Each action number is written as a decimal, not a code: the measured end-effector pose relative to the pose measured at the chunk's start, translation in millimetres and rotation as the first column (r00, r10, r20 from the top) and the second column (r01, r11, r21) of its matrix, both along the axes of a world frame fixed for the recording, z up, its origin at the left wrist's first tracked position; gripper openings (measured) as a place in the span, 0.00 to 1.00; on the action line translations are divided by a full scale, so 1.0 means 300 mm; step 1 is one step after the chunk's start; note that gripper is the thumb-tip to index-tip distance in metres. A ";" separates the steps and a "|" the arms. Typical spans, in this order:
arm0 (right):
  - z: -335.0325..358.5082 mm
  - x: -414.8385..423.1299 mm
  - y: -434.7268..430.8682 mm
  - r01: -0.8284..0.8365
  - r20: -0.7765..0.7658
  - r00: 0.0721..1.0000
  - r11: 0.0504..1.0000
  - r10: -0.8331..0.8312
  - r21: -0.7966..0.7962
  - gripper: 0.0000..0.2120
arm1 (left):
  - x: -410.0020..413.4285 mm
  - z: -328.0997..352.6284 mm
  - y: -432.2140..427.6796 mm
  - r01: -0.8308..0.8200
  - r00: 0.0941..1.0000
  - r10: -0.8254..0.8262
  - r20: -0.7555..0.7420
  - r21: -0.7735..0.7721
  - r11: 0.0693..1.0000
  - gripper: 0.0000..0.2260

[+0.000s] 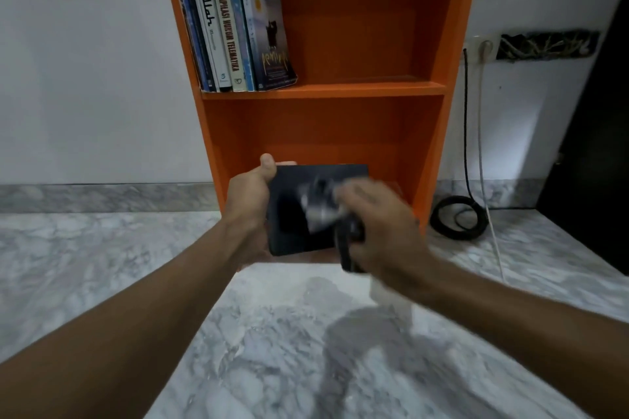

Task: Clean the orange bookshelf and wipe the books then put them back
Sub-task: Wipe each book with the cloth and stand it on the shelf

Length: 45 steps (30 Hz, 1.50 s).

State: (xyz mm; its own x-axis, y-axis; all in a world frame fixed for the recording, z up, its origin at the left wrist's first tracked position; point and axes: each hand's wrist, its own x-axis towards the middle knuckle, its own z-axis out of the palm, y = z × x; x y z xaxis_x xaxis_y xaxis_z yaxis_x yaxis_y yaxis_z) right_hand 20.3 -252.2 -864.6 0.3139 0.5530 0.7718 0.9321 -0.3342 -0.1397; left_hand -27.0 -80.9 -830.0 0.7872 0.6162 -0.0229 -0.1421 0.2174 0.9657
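Note:
The orange bookshelf (340,92) stands against the white wall ahead of me. Several books (231,27) lean together at the left of its upper shelf. In front of the lower compartment my left hand (250,196) grips a dark book (292,214) by its left edge, thumb over the top corner. My right hand (377,224) is blurred over the book's right side and holds a grey-and-black cloth (323,207) against the cover. The book's right half is hidden by that hand and the cloth.
Grey marble floor (272,333) spreads below me. A coiled black cable (457,218) lies right of the shelf, and cords run up to a wall socket (483,48). A dark door or panel (595,146) fills the far right.

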 end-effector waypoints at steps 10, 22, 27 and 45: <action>-0.217 -0.080 0.006 -0.243 0.004 0.959 0.834 0.282 -0.495 0.21 | 0.002 0.002 0.030 -0.123 0.992 0.124 -0.006 0.065 0.990 0.16; -0.319 0.006 0.068 -0.301 -0.865 0.450 0.874 -0.223 -0.382 0.19 | 0.083 -0.234 0.051 -0.198 0.906 0.366 -0.213 0.551 0.810 0.20; -0.504 0.047 0.122 -0.406 -0.841 0.400 0.752 -0.365 -0.520 0.17 | 0.120 -0.355 0.051 -0.144 0.861 0.401 -0.314 0.606 0.783 0.18; -0.354 0.154 0.065 0.036 -0.217 0.956 0.810 -0.199 -0.585 0.40 | 0.152 -0.359 0.064 -0.064 0.851 0.368 -0.375 0.620 0.782 0.20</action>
State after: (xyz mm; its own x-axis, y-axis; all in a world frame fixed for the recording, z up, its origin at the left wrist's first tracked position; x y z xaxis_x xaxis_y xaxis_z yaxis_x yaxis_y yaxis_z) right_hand 66.6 -232.7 -970.9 0.5448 0.8115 0.2114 0.8383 -0.5328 -0.1154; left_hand 18.6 -61.8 -937.6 0.6182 0.7828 0.0710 0.3686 -0.3685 0.8535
